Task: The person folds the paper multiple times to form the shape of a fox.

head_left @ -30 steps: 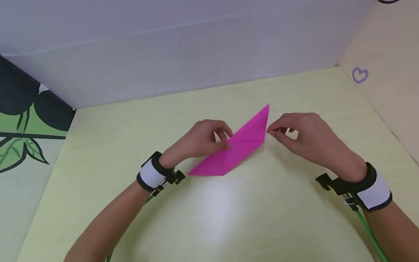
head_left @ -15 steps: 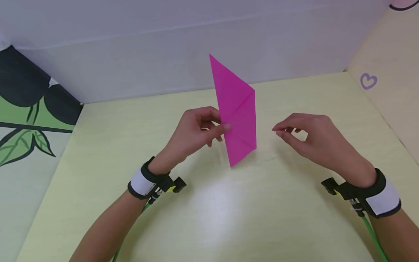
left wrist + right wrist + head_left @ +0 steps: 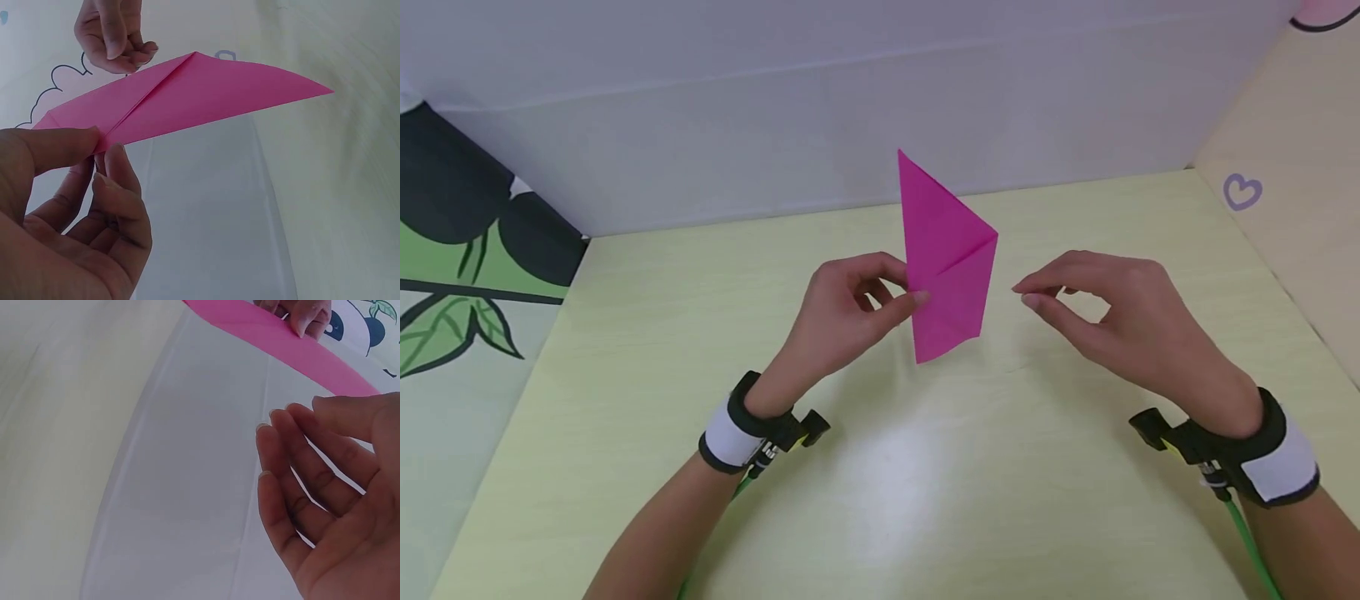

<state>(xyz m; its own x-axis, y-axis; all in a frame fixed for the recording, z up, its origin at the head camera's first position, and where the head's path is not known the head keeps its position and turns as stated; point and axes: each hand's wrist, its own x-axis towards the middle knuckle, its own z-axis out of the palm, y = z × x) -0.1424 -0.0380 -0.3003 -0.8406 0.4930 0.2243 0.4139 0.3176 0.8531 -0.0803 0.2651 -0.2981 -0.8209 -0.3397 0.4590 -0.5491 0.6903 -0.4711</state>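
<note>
A folded sheet of pink paper [image 3: 951, 258] is held up above the table, its pointed end upward and creases running across it. My left hand [image 3: 857, 312] pinches its long left edge between thumb and fingers. In the left wrist view the pink paper [image 3: 181, 100] stretches from the thumb to a sharp tip at right. My right hand [image 3: 1105, 308] hovers just right of the paper, apart from it. Seen from the right wrist, the right hand [image 3: 325, 481] has loosely bent fingers with nothing between them and the thumb.
The pale wooden table [image 3: 895, 500] lies beneath both hands. A whitish wall panel [image 3: 737, 158] stands along its back edge. At right is a panel with a purple heart [image 3: 1242, 192], and at left one with dark and green drawings [image 3: 460, 192].
My left hand has lifted the pink paper and turned it from a slant near the table to nearly upright, then tilted it slightly. The right hand has stayed about where it was.
</note>
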